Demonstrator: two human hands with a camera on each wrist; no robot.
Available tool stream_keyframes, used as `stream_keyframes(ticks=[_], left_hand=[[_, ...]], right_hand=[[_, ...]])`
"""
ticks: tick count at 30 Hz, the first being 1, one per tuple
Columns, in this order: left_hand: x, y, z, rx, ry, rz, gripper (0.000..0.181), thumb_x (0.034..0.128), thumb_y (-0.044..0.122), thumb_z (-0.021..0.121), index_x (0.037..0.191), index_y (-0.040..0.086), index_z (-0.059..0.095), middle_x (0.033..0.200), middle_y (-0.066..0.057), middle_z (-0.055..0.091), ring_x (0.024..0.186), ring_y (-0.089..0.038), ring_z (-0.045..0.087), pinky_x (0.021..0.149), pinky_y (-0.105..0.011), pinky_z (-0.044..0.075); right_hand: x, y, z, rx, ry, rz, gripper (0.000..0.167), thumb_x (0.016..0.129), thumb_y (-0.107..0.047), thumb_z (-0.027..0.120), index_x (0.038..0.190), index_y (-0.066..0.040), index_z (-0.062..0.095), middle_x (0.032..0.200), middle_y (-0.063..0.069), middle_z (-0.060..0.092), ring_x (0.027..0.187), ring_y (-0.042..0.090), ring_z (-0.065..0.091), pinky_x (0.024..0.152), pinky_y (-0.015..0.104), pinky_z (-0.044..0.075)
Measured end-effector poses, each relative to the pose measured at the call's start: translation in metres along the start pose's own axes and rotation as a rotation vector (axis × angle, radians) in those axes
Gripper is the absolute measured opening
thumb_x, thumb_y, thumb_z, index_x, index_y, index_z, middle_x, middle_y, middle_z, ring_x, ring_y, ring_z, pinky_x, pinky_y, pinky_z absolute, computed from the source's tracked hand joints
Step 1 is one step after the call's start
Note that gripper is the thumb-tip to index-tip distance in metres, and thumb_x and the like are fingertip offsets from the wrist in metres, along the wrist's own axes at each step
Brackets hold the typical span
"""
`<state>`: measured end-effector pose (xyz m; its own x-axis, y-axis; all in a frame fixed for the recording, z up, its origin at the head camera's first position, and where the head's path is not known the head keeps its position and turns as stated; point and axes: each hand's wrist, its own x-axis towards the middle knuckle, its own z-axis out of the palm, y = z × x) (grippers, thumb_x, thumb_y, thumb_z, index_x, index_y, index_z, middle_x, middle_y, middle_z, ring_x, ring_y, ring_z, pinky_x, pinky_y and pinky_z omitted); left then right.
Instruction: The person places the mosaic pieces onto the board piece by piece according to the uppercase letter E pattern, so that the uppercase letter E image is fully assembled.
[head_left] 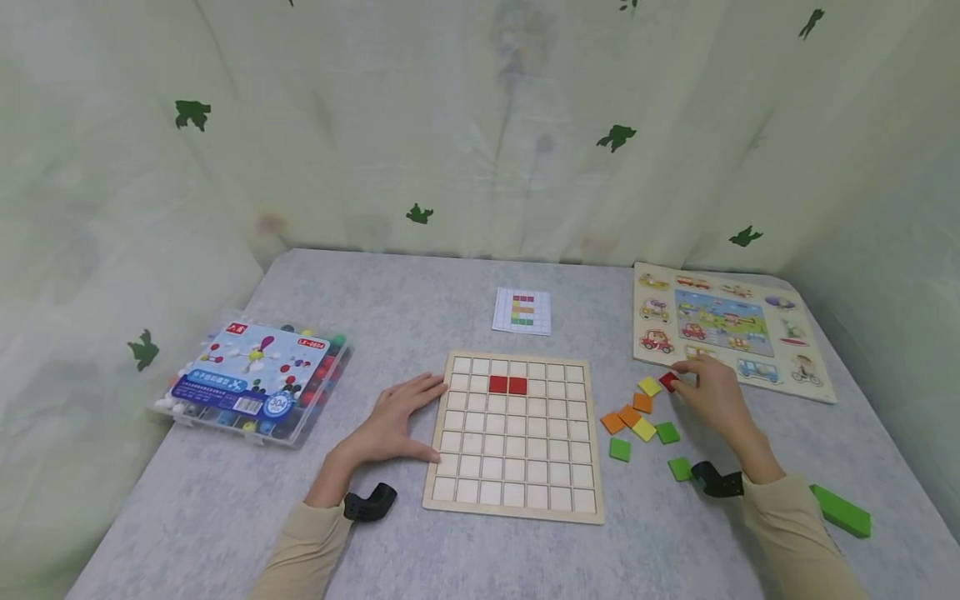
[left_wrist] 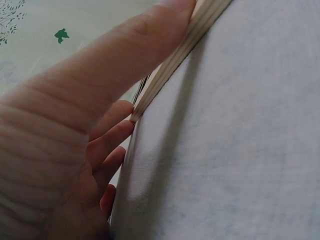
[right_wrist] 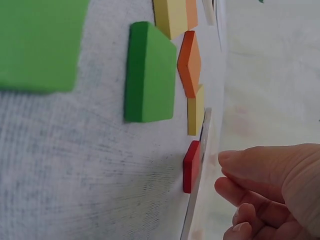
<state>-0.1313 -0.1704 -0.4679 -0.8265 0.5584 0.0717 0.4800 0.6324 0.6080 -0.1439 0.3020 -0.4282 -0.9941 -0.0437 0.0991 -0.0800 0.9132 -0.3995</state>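
We see the left hand [head_left: 393, 423], fingers and thumb extended, touching the left edge of the wooden grid board [head_left: 496, 446], which carries 2 red tiles [head_left: 498, 384] side by side in the 2nd row from the top. To the board's right, we find the right hand [head_left: 712, 396] with fingers loosely bent and slightly apart from 1 loose red tile [right_wrist: 191, 167], near 2 yellow tiles [head_left: 649, 386], 3 orange tiles [head_left: 612, 423] and 3 green tiles [head_left: 619, 450]; the pattern card [head_left: 540, 318] lies beyond the board.
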Motion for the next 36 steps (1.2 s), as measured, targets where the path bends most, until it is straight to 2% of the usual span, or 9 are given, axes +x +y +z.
stream_keyframes(ticks=[7, 11, 14, 20, 25, 30, 36], left_hand=[[0.0, 0.0, 0.0, 0.011, 0.002, -0.001, 0.102, 0.0596, 0.048, 0.084, 0.143, 0.009, 0.039, 0.15, -0.011, 0.038, 0.143, -0.033, 0.026, 0.103, -0.055, 0.019], [0.0, 0.001, 0.0, 0.013, 0.002, -0.001, 0.102, 0.0596, 0.047, 0.084, 0.143, 0.009, 0.039, 0.15, -0.011, 0.038, 0.143, -0.033, 0.026, 0.103, -0.055, 0.02], [-0.001, 0.002, 0.0, 0.008, 0.003, -0.002, 0.102, 0.0595, 0.046, 0.084, 0.143, 0.008, 0.039, 0.15, -0.011, 0.038, 0.143, -0.034, 0.026, 0.104, -0.055, 0.019], [-0.001, 0.002, -0.001, 0.008, -0.005, -0.005, 0.102, 0.0603, 0.046, 0.084, 0.144, 0.009, 0.038, 0.151, -0.011, 0.036, 0.143, -0.033, 0.025, 0.104, -0.056, 0.019], [-0.001, 0.003, -0.001, 0.01, -0.003, -0.011, 0.101, 0.0608, 0.046, 0.084, 0.143, 0.009, 0.039, 0.151, -0.011, 0.036, 0.143, -0.033, 0.025, 0.104, -0.056, 0.019], [-0.001, 0.003, -0.001, 0.007, -0.001, -0.011, 0.101, 0.0609, 0.046, 0.084, 0.143, 0.009, 0.039, 0.151, -0.011, 0.037, 0.143, -0.033, 0.025, 0.104, -0.056, 0.019], [0.0, 0.001, 0.0, 0.008, -0.002, -0.006, 0.1, 0.061, 0.046, 0.084, 0.143, 0.01, 0.039, 0.15, -0.011, 0.037, 0.143, -0.032, 0.025, 0.104, -0.055, 0.019]], right_hand=[[0.001, 0.004, 0.002, -0.004, -0.039, 0.047, 0.027, 0.083, -0.008, 0.067, 0.103, 0.01, 0.067, 0.099, 0.027, 0.065, 0.065, 0.021, 0.049, 0.055, 0.026, 0.037], [0.001, 0.004, 0.005, -0.013, -0.06, 0.068, 0.032, 0.082, -0.011, 0.069, 0.105, 0.01, 0.066, 0.102, 0.028, 0.065, 0.08, 0.033, 0.058, 0.067, 0.04, 0.048], [0.001, 0.003, 0.008, -0.019, -0.08, 0.08, 0.035, 0.081, -0.013, 0.07, 0.107, 0.011, 0.066, 0.104, 0.028, 0.066, 0.092, 0.038, 0.06, 0.077, 0.047, 0.048], [0.003, -0.002, 0.007, -0.043, -0.076, 0.06, 0.034, 0.08, -0.012, 0.07, 0.105, 0.011, 0.067, 0.1, 0.027, 0.067, 0.086, 0.035, 0.061, 0.07, 0.042, 0.049], [0.005, -0.012, 0.002, -0.023, -0.065, 0.003, 0.03, 0.08, -0.01, 0.069, 0.102, 0.01, 0.068, 0.095, 0.025, 0.068, 0.076, 0.029, 0.058, 0.059, 0.031, 0.042], [0.007, -0.024, 0.003, -0.009, -0.083, -0.032, 0.031, 0.079, -0.011, 0.07, 0.102, 0.01, 0.069, 0.095, 0.025, 0.068, 0.074, 0.025, 0.055, 0.061, 0.027, 0.037], [0.008, -0.04, 0.01, -0.002, -0.092, -0.092, 0.032, 0.079, -0.01, 0.071, 0.106, 0.009, 0.068, 0.093, 0.022, 0.068, 0.066, 0.02, 0.047, 0.056, 0.025, 0.035]])
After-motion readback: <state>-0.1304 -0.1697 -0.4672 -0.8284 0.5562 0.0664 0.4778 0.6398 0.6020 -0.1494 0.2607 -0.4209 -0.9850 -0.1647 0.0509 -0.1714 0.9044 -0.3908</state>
